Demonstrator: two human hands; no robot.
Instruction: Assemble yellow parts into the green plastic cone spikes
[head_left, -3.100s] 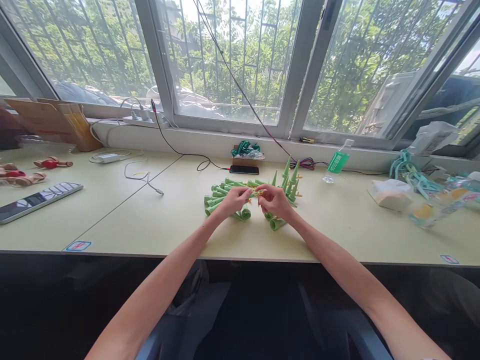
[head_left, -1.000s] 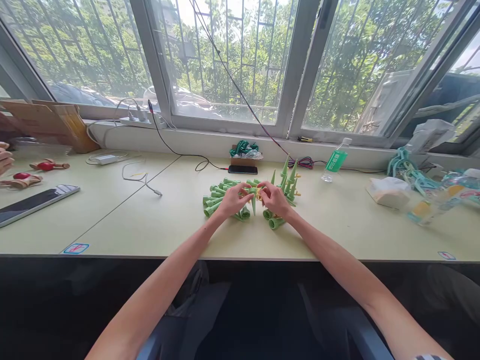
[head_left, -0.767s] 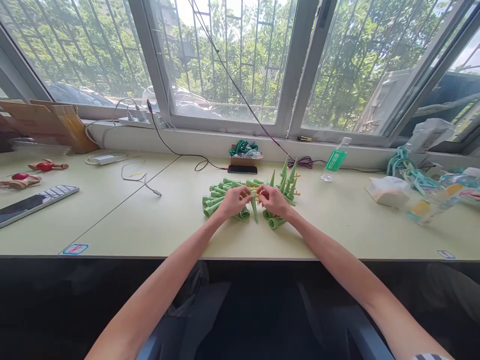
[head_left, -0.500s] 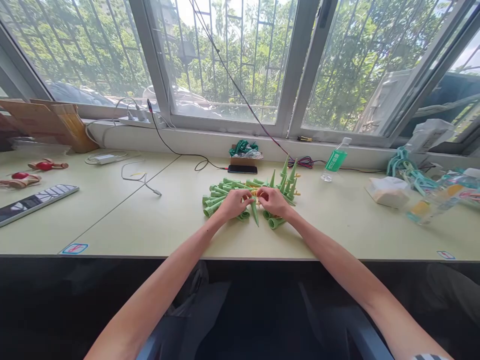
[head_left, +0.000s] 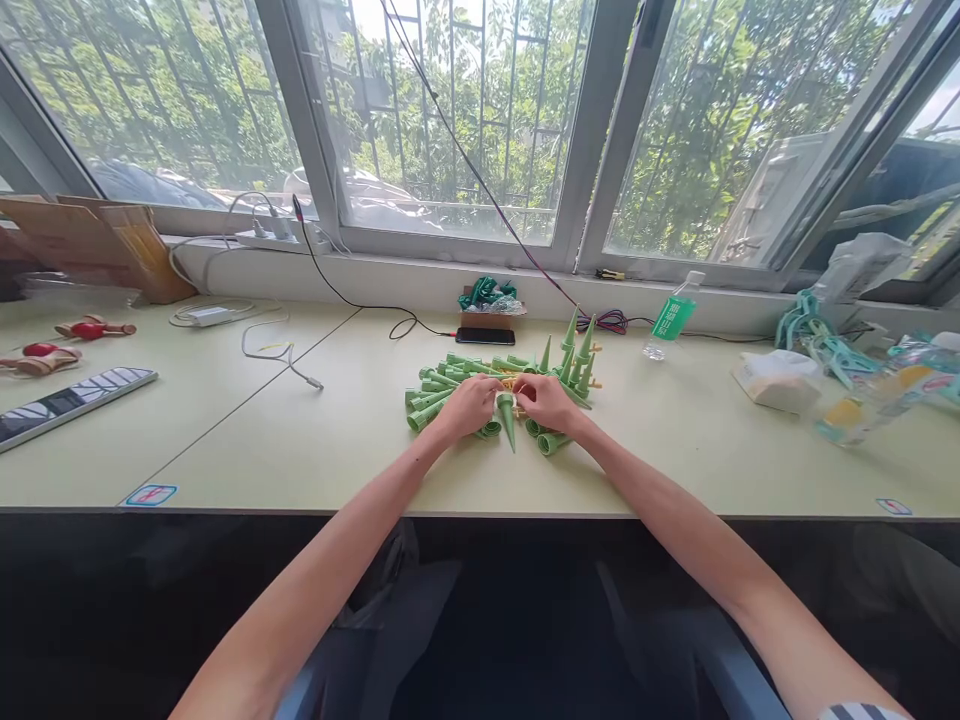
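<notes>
My left hand (head_left: 470, 402) and my right hand (head_left: 546, 400) are close together over the desk, both with fingers pinched. Between them a green plastic plant-watering spike (head_left: 508, 428) points toward me, its wide collar near my left fingertips. What the fingers hold is too small to make out. Beside and behind my left hand lies a pile of hollow green spikes (head_left: 429, 400). Past my right hand, several pointed spikes (head_left: 571, 360) stand upright with small yellow pieces on them. Two open-ended green tubes (head_left: 551, 443) lie just below my right hand.
A black phone (head_left: 485, 336) lies before a small box of green material (head_left: 491, 298). To the right are a water bottle (head_left: 672, 316), a tissue pack (head_left: 780, 382) and a clear bottle (head_left: 862, 408). Cables (head_left: 289, 365) and a tablet-like slab (head_left: 75, 405) occupy the left.
The fingers of my left hand have shifted slightly off the middle spike, so its collar shows now. My right hand has hardly moved.
</notes>
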